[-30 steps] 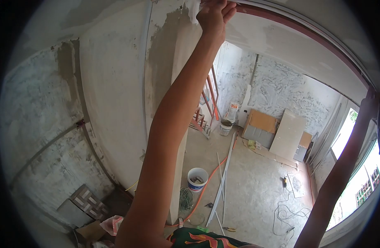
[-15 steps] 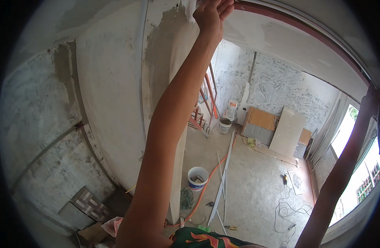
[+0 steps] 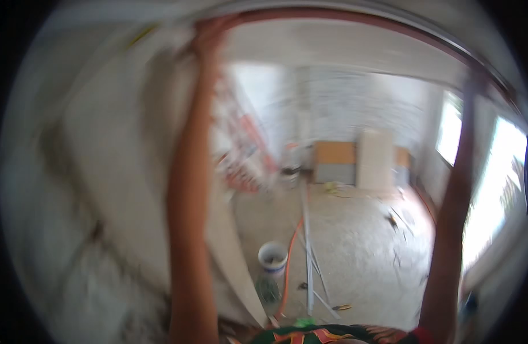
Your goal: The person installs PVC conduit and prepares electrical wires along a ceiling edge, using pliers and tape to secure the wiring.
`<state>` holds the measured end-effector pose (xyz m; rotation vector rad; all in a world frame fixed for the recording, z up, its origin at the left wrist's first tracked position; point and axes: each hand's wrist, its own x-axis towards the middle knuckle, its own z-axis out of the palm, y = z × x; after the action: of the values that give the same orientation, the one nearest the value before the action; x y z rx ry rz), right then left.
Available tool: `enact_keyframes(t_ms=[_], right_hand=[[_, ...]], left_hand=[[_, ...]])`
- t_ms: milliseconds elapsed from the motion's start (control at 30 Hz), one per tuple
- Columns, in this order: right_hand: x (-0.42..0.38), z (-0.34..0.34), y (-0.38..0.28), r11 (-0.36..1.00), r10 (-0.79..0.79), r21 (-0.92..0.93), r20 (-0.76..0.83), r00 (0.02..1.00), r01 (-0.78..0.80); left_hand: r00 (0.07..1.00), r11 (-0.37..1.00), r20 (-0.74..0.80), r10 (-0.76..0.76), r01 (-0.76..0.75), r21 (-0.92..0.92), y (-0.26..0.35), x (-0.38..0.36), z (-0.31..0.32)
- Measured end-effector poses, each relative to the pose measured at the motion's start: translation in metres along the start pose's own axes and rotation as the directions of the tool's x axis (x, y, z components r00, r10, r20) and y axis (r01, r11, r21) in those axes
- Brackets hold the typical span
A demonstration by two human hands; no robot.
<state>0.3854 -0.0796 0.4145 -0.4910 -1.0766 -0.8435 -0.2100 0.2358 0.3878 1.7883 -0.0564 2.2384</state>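
Both of my arms reach up toward a long reddish-brown beam (image 3: 332, 14) with a pale metal strip along its upper edge. My left hand (image 3: 209, 37) is at the beam's left end, against the wall corner; motion smears its fingers. Near the beam's right part is my right hand (image 3: 476, 83), dark and blurred, its fingers not distinguishable. Whether either hand grips the beam cannot be made out.
Below, a white bucket (image 3: 273, 257) stands on the concrete floor (image 3: 361, 246) beside an orange hose (image 3: 289, 264) and long metal strips (image 3: 308, 246). Boards (image 3: 375, 160) lean against the far wall. A stair with reddish rails (image 3: 255, 140) is behind the left arm. Bright windows (image 3: 490, 200) are at right.
The view has swung and blurred. My left hand now appears lower and farther left, with more of the beam's left end showing. My right hand appears higher and farther left.
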Motion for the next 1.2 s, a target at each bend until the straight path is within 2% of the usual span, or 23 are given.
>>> enact_keyframes(t_ms=[33,67,133,167,200,233,300,367,667,767,833,900,967,1067,1200], right_hand=[[-0.017,0.028,-0.041,0.966,0.125,0.247,-0.192,0.973,-0.075],[-0.028,0.051,-0.076,0.936,0.181,0.345,-0.319,0.930,-0.064],[-0.039,0.083,-0.119,0.917,0.233,0.399,-0.471,0.851,-0.030],[-0.043,0.090,-0.133,0.907,0.249,0.421,-0.509,0.824,-0.014],[-0.047,0.091,-0.165,0.898,0.360,0.415,-0.494,0.791,-0.150],[-0.046,0.086,-0.160,0.903,0.314,0.422,-0.507,0.802,-0.087],[-0.038,0.082,-0.136,0.927,0.198,0.375,-0.557,0.807,0.031],[-0.041,0.082,-0.150,0.914,0.235,0.405,-0.525,0.818,-0.002],[-0.050,0.084,-0.170,0.926,0.281,0.368,-0.524,0.804,-0.083],[-0.048,0.083,-0.160,0.928,0.269,0.367,-0.538,0.799,-0.066],[-0.036,0.078,-0.135,0.960,0.164,0.279,-0.576,0.801,0.004],[-0.032,0.076,-0.130,0.956,0.142,0.288,-0.606,0.783,0.049],[-0.033,0.068,-0.141,0.918,0.203,0.388,-0.631,0.748,0.079],[-0.025,0.056,-0.145,0.969,0.154,0.247,-0.646,0.748,0.013],[-0.027,0.060,-0.137,0.981,0.146,0.196,-0.696,0.703,-0.009]], left_hand=[[0.998,0.989,0.022,0.059,-0.061,0.131,-0.010,0.003,-0.004],[0.997,0.987,0.028,0.074,-0.077,0.139,-0.019,0.005,-0.002],[1.000,0.998,-0.020,0.024,-0.025,-0.053,-0.021,0.013,0.002],[0.959,0.972,-0.171,0.226,-0.234,-0.025,-0.016,0.008,0.014],[0.984,0.965,-0.160,0.072,-0.110,-0.239,-0.011,0.009,0.016],[0.989,0.907,-0.119,-0.083,0.026,-0.421,-0.007,0.010,0.014],[0.929,0.665,0.025,-0.368,0.282,-0.692,0.002,0.013,0.010],[0.932,0.673,-0.035,-0.362,0.235,-0.701,0.015,0.008,0.015],[0.946,0.678,0.020,-0.323,0.246,-0.692,0.003,0.017,0.002],[0.937,0.702,-0.034,-0.348,0.236,-0.672,0.015,0.011,0.009],[0.935,0.697,-0.028,-0.354,0.244,-0.674,0.015,0.012,0.008],[0.935,0.701,-0.024,-0.355,0.249,-0.669,0.014,0.014,0.006],[0.937,0.707,-0.015,-0.349,0.253,-0.660,0.012,0.015,0.004],[0.940,0.698,0.006,-0.341,0.257,-0.668,0.007,0.019,0.000],[0.935,0.698,-0.006,-0.353,0.260,-0.667,0.011,0.015,0.003]])
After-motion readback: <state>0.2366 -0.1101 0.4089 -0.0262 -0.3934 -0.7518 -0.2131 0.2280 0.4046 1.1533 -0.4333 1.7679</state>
